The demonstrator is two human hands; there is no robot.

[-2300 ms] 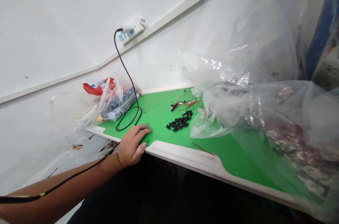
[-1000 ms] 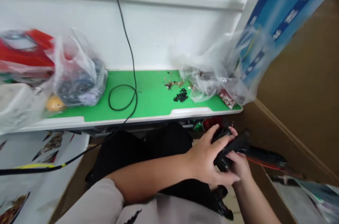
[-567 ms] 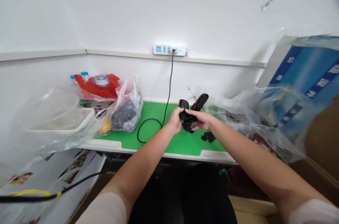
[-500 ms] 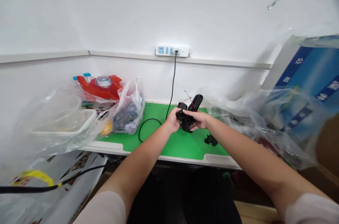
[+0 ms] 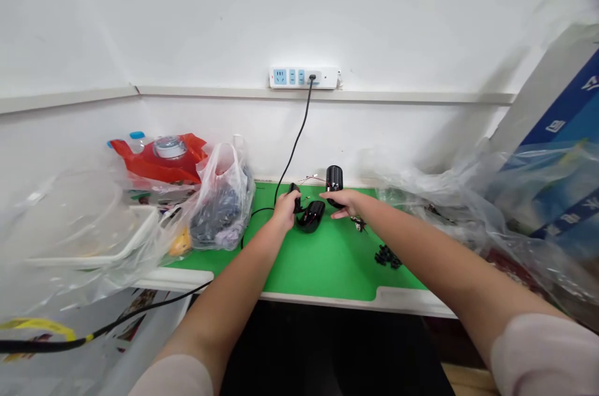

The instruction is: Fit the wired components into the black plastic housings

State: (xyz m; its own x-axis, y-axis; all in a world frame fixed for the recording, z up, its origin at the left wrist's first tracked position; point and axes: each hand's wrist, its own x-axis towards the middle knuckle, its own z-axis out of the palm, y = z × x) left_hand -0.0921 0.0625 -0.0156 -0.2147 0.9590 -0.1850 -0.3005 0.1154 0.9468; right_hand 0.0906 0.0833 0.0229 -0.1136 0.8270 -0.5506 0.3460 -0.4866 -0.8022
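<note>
Both my arms reach out over a green mat (image 5: 327,259) on a white table. My left hand (image 5: 284,207) is closed on one end of a glossy black plastic housing (image 5: 311,216) that lies on the mat. My right hand (image 5: 344,201) grips a second black rounded housing piece (image 5: 334,179), held upright just right of the first. Thin red wires run between the two pieces.
A white power strip (image 5: 303,77) hangs on the wall with a black cable (image 5: 292,146) dropping to the mat. Plastic bags (image 5: 219,202) and a red bag (image 5: 156,159) crowd the left. Clear plastic sheeting (image 5: 491,215) covers the right. Small black parts (image 5: 387,255) lie near the front edge.
My hands brought the black housing up from beside my lap to the mat, lowered it and drew its two pieces apart. The view turned from the right side to the wall.
</note>
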